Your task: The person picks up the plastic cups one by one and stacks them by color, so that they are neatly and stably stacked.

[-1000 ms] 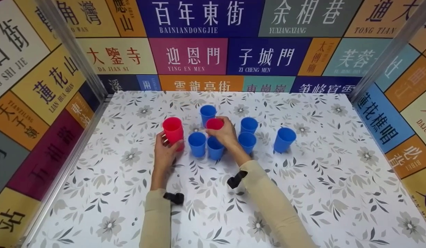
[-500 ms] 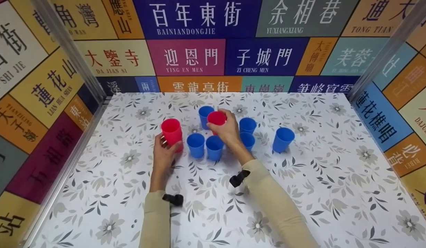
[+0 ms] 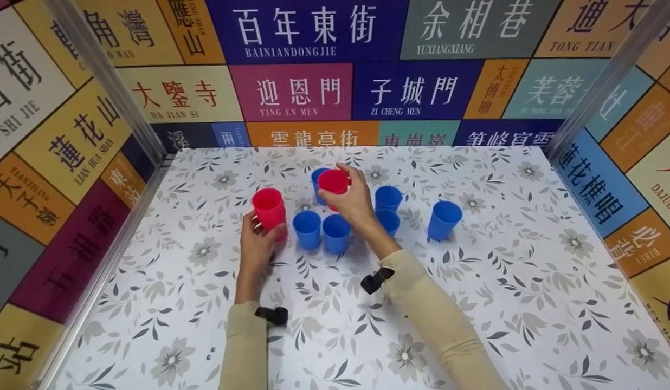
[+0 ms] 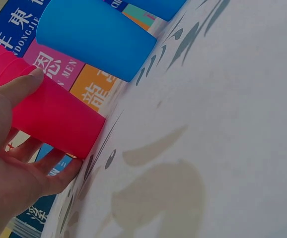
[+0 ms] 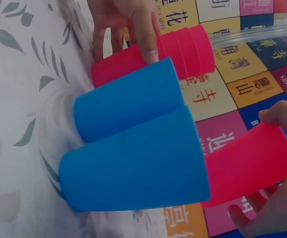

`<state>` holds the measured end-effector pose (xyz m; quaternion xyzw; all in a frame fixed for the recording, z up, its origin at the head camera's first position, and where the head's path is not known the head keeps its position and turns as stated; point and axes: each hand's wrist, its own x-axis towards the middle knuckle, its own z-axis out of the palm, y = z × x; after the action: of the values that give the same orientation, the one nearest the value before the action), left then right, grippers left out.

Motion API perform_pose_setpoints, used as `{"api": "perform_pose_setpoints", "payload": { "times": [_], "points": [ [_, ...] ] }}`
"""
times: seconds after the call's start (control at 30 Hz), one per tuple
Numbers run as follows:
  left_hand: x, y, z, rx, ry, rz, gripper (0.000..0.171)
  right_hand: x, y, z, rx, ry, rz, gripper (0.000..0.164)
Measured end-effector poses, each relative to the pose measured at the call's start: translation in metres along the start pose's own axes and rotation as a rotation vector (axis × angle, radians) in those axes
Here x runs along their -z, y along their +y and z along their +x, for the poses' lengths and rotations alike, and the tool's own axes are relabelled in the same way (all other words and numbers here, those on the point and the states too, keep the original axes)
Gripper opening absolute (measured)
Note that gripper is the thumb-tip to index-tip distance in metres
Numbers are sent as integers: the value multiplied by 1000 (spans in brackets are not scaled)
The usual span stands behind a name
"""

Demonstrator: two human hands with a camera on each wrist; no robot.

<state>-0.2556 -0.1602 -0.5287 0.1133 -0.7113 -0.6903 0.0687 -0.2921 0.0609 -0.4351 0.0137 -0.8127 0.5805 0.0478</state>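
My left hand (image 3: 256, 244) grips a stack of nested red cups (image 3: 270, 211); in the left wrist view the base of the stack (image 4: 59, 119) meets the tabletop, thumb on one side and fingers on the other. Pinched by its sides in my right hand (image 3: 356, 200) is a single red cup (image 3: 333, 183), mouth up. The right wrist view has this red cup (image 5: 252, 163) raised above the table, its base hidden behind a blue cup (image 5: 138, 163). Two blue cups (image 3: 307, 230) stand in front of it, and another blue cup (image 3: 320, 187) is partly covered behind.
Right of my right hand stand two blue cups (image 3: 388, 198), one behind the other, the nearer partly hidden by the hand. Farther right is a lone blue cup (image 3: 444, 220). A flower-patterned tabletop (image 3: 324, 325) meets lettered wall panels (image 3: 291, 89) at the back and sides.
My right hand has lifted the single red cup up and slightly away, toward the rear blue cup. My left hand stays on the red stack, and the blue cups have not moved.
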Motion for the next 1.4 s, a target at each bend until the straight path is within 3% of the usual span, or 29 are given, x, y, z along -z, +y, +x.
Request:
{"api": "perform_pose_setpoints", "payload": {
  "times": [0.13,0.37,0.7,1.07,1.4],
  "points": [
    [0,0,0,12,5,-14,72,-1,-8,-1,-5,-13,17,80],
    [0,-1,-1,-50,4,-13,73,-2,-19,-6,65,-20,94,75],
    [0,-1,-1,-10,5,-3,71,-9,-38,-13,98,-69,112,70],
    [-1,0,-1,13,2,-46,71,-31,-58,-15,120,-156,156,70],
    [0,-4,2,-101,2,5,67,-49,-65,-14,176,-159,170,69]
  ]
}}
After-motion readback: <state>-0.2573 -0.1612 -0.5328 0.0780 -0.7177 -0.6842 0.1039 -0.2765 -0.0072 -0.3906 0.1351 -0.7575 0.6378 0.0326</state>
